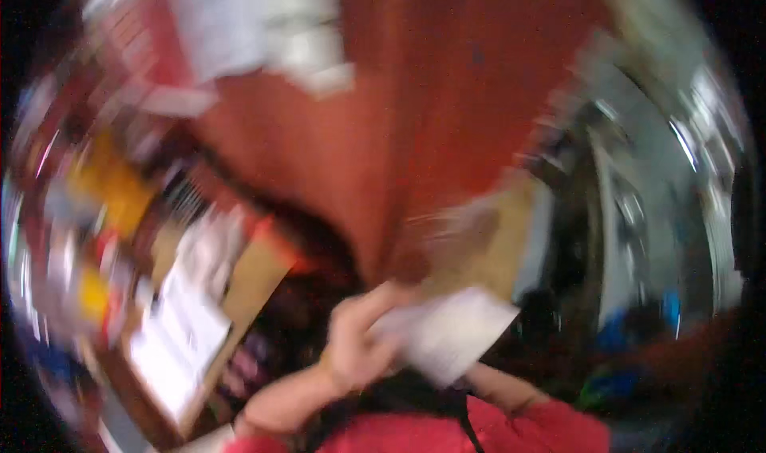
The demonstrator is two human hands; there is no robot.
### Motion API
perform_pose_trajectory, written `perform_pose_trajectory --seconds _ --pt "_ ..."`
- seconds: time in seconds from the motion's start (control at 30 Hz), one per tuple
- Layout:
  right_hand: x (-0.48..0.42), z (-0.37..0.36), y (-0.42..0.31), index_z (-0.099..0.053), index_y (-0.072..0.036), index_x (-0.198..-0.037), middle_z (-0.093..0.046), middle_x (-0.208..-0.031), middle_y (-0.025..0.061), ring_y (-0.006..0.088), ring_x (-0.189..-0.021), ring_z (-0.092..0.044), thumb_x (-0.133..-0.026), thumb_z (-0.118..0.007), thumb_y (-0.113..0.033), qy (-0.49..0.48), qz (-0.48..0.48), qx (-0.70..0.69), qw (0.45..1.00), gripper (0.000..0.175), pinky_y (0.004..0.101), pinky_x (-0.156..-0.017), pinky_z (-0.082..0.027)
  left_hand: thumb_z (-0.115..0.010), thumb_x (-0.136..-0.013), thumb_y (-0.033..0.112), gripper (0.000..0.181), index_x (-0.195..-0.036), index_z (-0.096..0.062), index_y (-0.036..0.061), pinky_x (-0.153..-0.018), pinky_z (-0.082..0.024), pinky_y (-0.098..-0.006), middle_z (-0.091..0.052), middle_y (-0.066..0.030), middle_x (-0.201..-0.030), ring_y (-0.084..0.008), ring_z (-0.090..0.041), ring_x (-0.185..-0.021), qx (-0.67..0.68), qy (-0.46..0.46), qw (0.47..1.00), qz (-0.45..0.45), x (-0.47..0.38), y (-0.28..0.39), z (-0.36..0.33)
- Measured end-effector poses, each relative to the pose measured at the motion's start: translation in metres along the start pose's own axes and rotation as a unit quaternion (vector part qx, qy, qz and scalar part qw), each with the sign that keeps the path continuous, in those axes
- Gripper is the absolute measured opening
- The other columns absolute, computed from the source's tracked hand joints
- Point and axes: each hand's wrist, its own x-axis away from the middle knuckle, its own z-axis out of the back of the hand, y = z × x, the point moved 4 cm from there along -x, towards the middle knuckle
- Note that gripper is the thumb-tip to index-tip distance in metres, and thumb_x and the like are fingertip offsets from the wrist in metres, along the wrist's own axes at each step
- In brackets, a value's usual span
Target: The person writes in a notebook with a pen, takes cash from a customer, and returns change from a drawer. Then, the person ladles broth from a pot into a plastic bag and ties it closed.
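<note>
The whole view is smeared by motion. My left hand (362,339) grips the left side of a white sheet of paper or stack of sheets (458,333), held low in front of my body. My right forearm (505,387) reaches up to the paper's lower edge. The right hand itself is hidden behind the sheet, so its grip does not show. Just beyond the paper lies a tan board or piece of cardboard (508,243).
A reddish-brown surface (455,94) spreads ahead. White papers or packets (299,34) lie at its upper left, beside a red item (152,40). To my left, white paper (179,339) rests on a brown board (257,279). Blurred grey and dark objects line the right.
</note>
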Motion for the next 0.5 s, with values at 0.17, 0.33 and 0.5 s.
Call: perform_pose_trajectory --seconds 0.17,0.33,0.5 --pt "0.008 -0.021 -0.028 -0.059 0.000 -0.090 -0.060 -0.084 0.0101 0.0204 -0.073 -0.056 -0.088 -0.053 -0.018 -0.108 0.047 0.006 0.993 0.018 0.0349 -0.067 -0.047 -0.056 -0.066 0.005 0.022 -0.088 -0.057 0.0067 -0.059 -0.044 -0.0411 -0.057 -0.0184 -0.072 -0.0353 -0.057 -0.067 -0.036 0.053 0.992 0.112 0.014 0.025 0.012" --pt "-0.035 -0.110 -0.063 -0.058 -0.001 -0.094 -0.058 -0.087 0.0099 0.0193 -0.073 -0.055 -0.089 -0.052 -0.013 -0.386 0.245 0.063 0.887 0.014 0.0335 -0.064 -0.047 -0.054 -0.063 0.002 0.024 -0.086 -0.056 0.0050 -0.063 -0.043 -0.0422 -0.058 -0.0186 -0.073 -0.0393 -0.056 -0.075 -0.151 0.315 0.936 0.027 0.104 0.038 0.094" --pt "-0.076 -0.232 -0.119 -0.056 0.000 -0.093 -0.057 -0.087 0.0112 0.0189 -0.073 -0.054 -0.090 -0.050 -0.007 -0.285 0.431 -0.034 0.855 0.010 0.0303 -0.066 -0.046 -0.063 -0.076 0.010 0.022 -0.096 -0.057 0.0028 -0.071 -0.047 -0.0337 -0.062 -0.0154 -0.090 -0.0255 -0.062 -0.085 -0.268 0.508 0.819 0.014 0.215 0.061 0.170"
